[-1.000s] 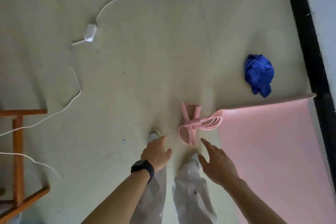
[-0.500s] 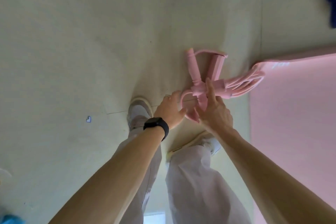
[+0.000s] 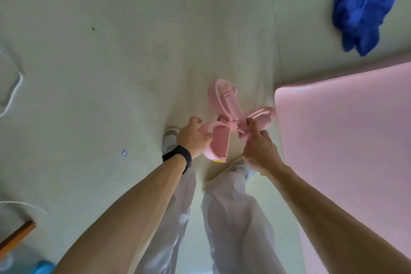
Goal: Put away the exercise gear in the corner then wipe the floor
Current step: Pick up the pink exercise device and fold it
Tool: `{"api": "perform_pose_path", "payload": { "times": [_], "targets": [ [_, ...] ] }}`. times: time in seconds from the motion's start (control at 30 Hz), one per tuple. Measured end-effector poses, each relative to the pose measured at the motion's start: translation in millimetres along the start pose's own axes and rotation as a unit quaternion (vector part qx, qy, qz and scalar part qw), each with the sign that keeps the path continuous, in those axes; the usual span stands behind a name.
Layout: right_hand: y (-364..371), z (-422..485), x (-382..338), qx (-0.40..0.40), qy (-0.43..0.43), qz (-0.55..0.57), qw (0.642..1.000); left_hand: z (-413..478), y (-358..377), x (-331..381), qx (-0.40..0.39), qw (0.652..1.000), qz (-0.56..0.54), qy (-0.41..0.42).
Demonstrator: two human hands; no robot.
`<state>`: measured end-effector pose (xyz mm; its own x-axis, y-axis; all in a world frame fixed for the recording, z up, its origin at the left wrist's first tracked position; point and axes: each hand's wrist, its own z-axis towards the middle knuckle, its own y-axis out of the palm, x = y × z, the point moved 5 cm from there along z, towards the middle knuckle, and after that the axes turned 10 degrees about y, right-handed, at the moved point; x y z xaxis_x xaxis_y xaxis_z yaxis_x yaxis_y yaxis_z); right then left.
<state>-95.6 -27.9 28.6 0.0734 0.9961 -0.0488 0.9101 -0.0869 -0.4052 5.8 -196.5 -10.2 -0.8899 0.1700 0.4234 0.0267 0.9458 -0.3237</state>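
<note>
Pink pedal puller point(image 3: 224, 124): held just left of the pink mat point(image 3: 344, 140), by its far-left corner, one loop end reaching the mat edge; contact there impossible to tell. Left hand point(image 3: 193, 138), black wristband point(image 3: 178, 158) on wrist: fingers curled round the puller's pedal end, left of the mat. Right hand point(image 3: 259, 151): clenched on the puller's tubes, just beside the mat edge. Blue cloth point(image 3: 364, 4): crumpled on the floor beyond the mat's far edge, apart from it. White cord point(image 3: 13, 93): well left of the mat.
</note>
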Motion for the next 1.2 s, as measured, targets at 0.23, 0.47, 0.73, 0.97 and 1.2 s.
{"api": "perform_pose_path", "payload": {
  "times": [0.23, 0.47, 0.73, 0.97, 1.2],
  "targets": [
    [-98, -157, -24, 0.004, -0.03, 0.063, 0.998, -149, -130, 125, 0.062, 0.997, 0.035, 0.01],
    [-208, -359, -30, 0.093, -0.105, 0.21, 0.967, -330, -213, 274, 0.059, 0.99, 0.005, 0.129],
    [-274, -544, 46, 0.208, -0.07, 0.457, 0.862, -476, -226, 415, 0.041, 0.93, 0.082, 0.357],
    [-242, -670, 131, 0.37, -0.022, 0.641, 0.672, -594, -185, 494, -0.032, 0.821, 0.174, 0.543],
    [-164, -791, 219, 0.497, 0.024, 0.703, 0.508, -736, -63, 509, -0.172, 0.695, 0.197, 0.67]
  ]
}}
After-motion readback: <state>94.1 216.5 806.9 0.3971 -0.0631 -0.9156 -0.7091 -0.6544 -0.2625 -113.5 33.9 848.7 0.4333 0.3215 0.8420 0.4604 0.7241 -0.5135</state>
